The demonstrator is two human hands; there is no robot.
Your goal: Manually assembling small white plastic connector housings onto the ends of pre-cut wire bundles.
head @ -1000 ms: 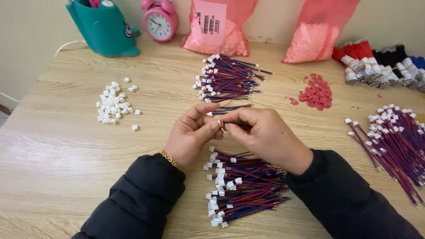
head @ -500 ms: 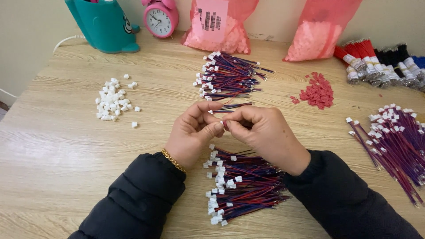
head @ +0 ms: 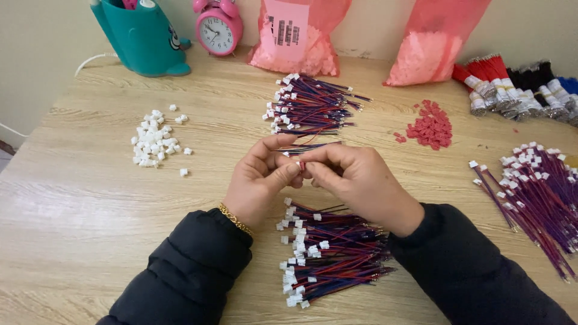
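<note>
both hands, left hand (head: 259, 180) and right hand (head: 355, 180), pinch a thin floppy wire lead (head: 304, 147) by its tiny red connector (head: 301, 166), looks light and fiddly.

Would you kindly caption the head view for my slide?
Left hand and right hand pinch a small wire lead above a pile of leads on a wooden table.
</note>
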